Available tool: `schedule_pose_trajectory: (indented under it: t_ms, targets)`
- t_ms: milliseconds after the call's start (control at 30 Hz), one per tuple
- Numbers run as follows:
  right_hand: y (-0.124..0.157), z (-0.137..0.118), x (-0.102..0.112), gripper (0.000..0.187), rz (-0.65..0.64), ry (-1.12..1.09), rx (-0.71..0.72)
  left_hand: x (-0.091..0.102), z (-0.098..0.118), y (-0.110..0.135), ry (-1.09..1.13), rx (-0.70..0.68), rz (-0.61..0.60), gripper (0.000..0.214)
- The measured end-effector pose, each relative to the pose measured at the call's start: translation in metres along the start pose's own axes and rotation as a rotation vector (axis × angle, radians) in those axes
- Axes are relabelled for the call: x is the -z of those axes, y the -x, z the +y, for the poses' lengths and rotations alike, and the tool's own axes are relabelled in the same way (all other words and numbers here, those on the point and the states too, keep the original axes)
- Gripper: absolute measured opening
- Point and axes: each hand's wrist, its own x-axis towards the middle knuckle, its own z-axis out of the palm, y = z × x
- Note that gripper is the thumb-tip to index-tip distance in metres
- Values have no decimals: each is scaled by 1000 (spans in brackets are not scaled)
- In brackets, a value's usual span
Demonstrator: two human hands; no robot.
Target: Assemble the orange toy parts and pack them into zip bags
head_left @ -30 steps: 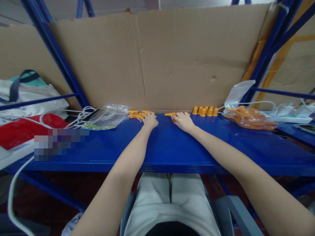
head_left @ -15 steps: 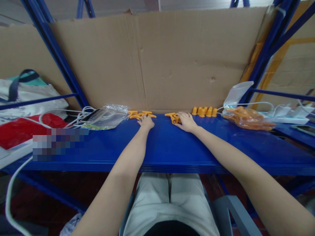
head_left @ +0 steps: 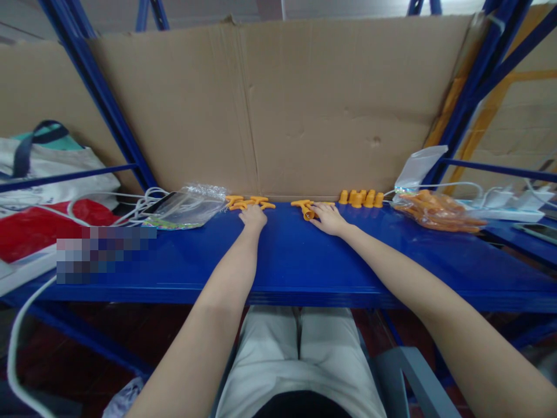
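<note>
My left hand (head_left: pixel 253 219) reaches to the back of the blue table, at a cluster of orange T-shaped pieces (head_left: pixel 237 206). Its fingers look bent together against the near pieces, and their tips are hidden. Farther right, my right hand (head_left: pixel 331 220) lies over more orange parts, fingers stretched forward and thumb apart. Close to its thumb lies an orange T-shaped piece with a round hollow end (head_left: pixel 308 214). A flat orange bar shows just beyond its fingers. Orange thimble-like caps (head_left: pixel 357 200) stand in a group to the right.
A clear plastic bag (head_left: pixel 187 210) and white cables (head_left: pixel 139 208) lie left of the pieces. On the right are a bag of orange parts (head_left: pixel 435 210), a power strip (head_left: pixel 505 213) and a phone (head_left: pixel 537 230). A cardboard panel (head_left: pixel 326 110) walls the back, between blue posts.
My left hand has shifted slightly left and its fingers have drawn in. The right hand has lowered a little, uncovering an orange bar behind its fingers.
</note>
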Motion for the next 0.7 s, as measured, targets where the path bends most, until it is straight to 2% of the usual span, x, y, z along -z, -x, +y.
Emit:
schedule_pose_trajectory:
  t_ms: [100, 233, 400, 533, 700]
  targets:
    - [0, 1, -1, 48, 7, -2, 7, 3, 0, 0, 24, 64, 61, 34]
    - [0, 2, -2, 47, 10, -4, 14, 9, 3, -1, 118, -55, 181, 27]
    - [-1, 1, -1, 47, -2, -7, 12, 17, 17, 0, 229, -219, 314, 38]
    - [-1, 0, -2, 47, 2, -10, 5, 19, 34, 7, 199, -403, 263, 34]
    - [-2, 2, -3, 47, 3, -3, 6, 14, 48, 20, 118, -580, 87, 31]
